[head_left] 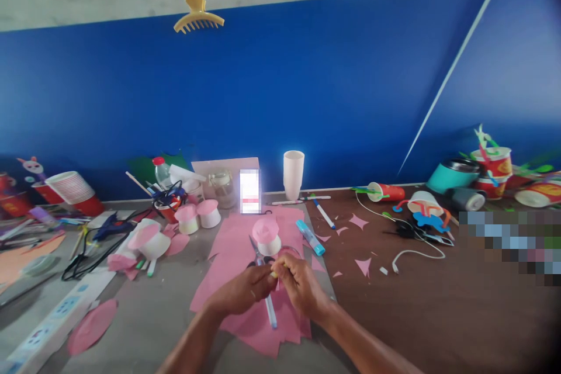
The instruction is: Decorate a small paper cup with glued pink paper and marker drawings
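Note:
My left hand (249, 288) and my right hand (302, 287) meet above the pink paper (252, 336), both closed with fingertips pinched together. Between them shows a small yellow piece (274, 274), too small and covered to tell its kind. Just beyond the fingers stands a short white cup with a pink paper top (266, 238). Scissors (255, 247) lie beside that cup, their handles partly hidden by my hands. Below my hands a pale marker (270, 311) rests on the paper. To the right lies a light blue tube (310, 238).
A lit phone (250, 191) and a stack of white cups (293, 174) stand at the back by the blue partition (284, 82). More pink-topped cups (208, 214) and a power strip (61, 315) are left. Paper scraps (363, 266) and a white cable (421, 249) lie right.

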Motion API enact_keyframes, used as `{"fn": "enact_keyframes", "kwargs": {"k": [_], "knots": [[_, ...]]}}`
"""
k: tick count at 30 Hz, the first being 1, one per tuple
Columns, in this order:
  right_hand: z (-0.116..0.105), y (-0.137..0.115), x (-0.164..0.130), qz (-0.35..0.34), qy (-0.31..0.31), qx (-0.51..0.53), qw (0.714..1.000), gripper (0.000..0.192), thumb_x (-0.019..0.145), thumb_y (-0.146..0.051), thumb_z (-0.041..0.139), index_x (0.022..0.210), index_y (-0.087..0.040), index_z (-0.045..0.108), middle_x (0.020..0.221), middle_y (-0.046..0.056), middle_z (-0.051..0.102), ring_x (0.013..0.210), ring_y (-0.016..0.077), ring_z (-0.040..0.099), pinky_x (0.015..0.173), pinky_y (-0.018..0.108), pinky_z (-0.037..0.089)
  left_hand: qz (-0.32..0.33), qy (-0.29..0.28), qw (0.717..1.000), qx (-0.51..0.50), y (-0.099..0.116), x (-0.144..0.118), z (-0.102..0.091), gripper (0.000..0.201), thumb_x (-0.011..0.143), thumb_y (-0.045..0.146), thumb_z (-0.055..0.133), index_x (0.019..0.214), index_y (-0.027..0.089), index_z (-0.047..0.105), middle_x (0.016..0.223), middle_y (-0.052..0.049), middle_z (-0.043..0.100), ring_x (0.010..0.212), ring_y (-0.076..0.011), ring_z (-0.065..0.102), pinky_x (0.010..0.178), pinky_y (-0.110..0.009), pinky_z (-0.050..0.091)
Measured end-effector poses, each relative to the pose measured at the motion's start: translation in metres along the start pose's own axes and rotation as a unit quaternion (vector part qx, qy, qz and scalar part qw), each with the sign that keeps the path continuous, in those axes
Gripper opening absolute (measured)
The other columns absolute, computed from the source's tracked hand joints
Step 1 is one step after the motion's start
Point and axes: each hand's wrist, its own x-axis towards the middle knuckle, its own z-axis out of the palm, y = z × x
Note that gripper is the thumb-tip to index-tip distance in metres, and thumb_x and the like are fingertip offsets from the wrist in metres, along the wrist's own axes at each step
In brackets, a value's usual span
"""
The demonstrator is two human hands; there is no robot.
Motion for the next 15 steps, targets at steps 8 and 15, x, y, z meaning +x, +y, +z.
{"fn": "enact_keyframes", "kwargs": {"k": [8,15], "knots": [[0.004,0.004,0.004,0.025,-0.009,0.007,1.000,0.035,0.100,-0.042,0.042,0.073,-0.023,0.052,0.067,0.002,0.063,0.063,0.0179,0.059,0.058,0.028,0.044,-0.012,-0.018,1.000,0.004,-0.010,0.002,-0.006,0.049,0.093,0.070,0.041,0.079,0.022,0.043,0.065,0.006,0.037,0.058,-0.0120,0.033,0.056,-0.028,0.031],[0.004,0.014,0.004,0.038,-0.027,-0.087,0.995,0.034,0.100,-0.037,0.044,0.069,-0.023,0.051,0.062,0.001,0.060,0.056,0.0167,0.054,0.054,0.029,0.037,-0.011,0.063,0.939,0.337,-0.002,-0.003,0.003,0.024,0.101,0.024,0.036,0.100,0.021,0.060,0.099,-0.010,0.070,0.087,-0.0246,0.063,0.075,-0.033,0.043]]}}
